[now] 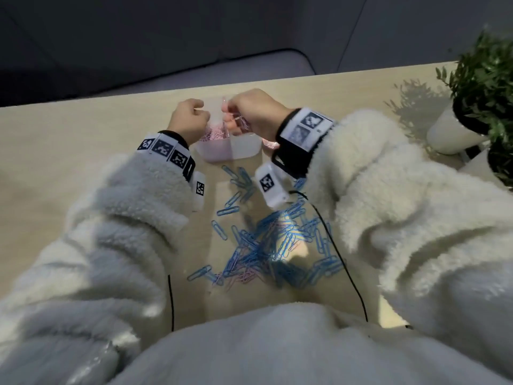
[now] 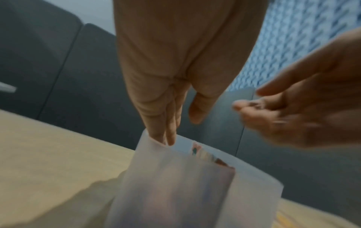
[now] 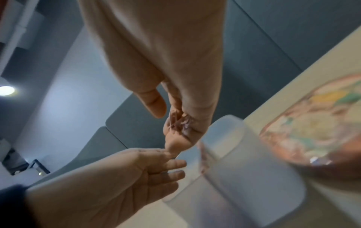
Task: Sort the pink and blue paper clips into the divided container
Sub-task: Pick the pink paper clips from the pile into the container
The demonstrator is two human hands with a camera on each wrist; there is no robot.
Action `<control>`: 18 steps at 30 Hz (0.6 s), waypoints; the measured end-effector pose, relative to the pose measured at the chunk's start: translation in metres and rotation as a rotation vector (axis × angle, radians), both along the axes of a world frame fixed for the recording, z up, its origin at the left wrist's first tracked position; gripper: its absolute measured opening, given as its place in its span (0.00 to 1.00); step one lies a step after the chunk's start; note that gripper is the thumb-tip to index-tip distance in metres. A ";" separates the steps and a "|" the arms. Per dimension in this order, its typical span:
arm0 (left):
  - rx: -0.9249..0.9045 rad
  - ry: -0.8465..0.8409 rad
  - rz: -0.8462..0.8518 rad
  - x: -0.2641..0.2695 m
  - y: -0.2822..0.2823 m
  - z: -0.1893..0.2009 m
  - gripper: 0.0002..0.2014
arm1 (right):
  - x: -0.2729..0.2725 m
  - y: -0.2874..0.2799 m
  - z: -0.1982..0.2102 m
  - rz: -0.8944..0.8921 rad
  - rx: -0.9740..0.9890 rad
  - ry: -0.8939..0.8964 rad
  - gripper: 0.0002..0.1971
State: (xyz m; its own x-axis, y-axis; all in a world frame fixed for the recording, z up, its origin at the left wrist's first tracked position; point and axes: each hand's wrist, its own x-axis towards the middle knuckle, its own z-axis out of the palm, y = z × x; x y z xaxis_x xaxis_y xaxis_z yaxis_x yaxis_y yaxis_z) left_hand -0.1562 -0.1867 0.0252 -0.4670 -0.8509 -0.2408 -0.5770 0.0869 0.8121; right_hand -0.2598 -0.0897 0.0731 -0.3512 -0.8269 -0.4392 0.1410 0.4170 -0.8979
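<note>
Both hands work over the divided container [image 1: 229,147], a translucent tub at the far side of the surface [image 1: 69,129]. Right hand [image 1: 251,113] has its grip curled round a bunch of pink paper clips [image 1: 239,120], held above the tub. Left hand [image 1: 188,119] hovers over the left compartment, which already shows pink; its fingertips [image 2: 168,138] dip just inside the rim – holding nothing I can see, fingers fairly straight.

To do this well: keep the bunch directly over the pink side & let go low, so none bounce across the divider.

Blue paper clips [image 1: 266,240] lie loose nearer the body w/ a few pink mixed in. Right compartment looks empty, but the wall is cloudy – can't be sure. Wrist views are blurred.
</note>
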 end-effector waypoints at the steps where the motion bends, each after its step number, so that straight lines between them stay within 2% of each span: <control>1: 0.001 0.050 0.011 0.005 0.000 0.000 0.19 | 0.007 -0.010 0.001 -0.037 -0.012 -0.039 0.15; 4: 0.001 0.199 0.091 0.026 0.010 0.001 0.19 | 0.021 -0.030 -0.001 -0.117 0.009 -0.052 0.11; 6: -0.075 0.233 0.086 0.043 0.026 0.000 0.18 | 0.023 -0.034 -0.007 -0.109 0.057 -0.056 0.06; 7: -0.141 0.235 0.066 0.051 0.035 -0.003 0.18 | 0.021 -0.033 -0.009 -0.116 0.061 0.004 0.08; 9: -0.227 0.223 0.025 0.068 0.055 -0.004 0.16 | 0.013 -0.024 -0.008 -0.073 -0.001 -0.054 0.14; 10: -0.238 0.209 -0.001 0.076 0.064 -0.008 0.15 | 0.009 -0.013 -0.007 -0.034 -0.049 -0.043 0.15; 12: -0.213 0.166 -0.078 0.088 0.084 -0.017 0.12 | 0.000 0.014 -0.012 -0.079 -0.081 -0.005 0.15; 14: -0.156 0.095 -0.203 0.095 0.105 -0.029 0.09 | -0.009 0.055 -0.023 -0.085 -0.065 0.159 0.14; 18: -0.082 -0.048 -0.451 0.089 0.142 -0.049 0.07 | -0.024 0.139 -0.064 0.163 0.036 0.381 0.13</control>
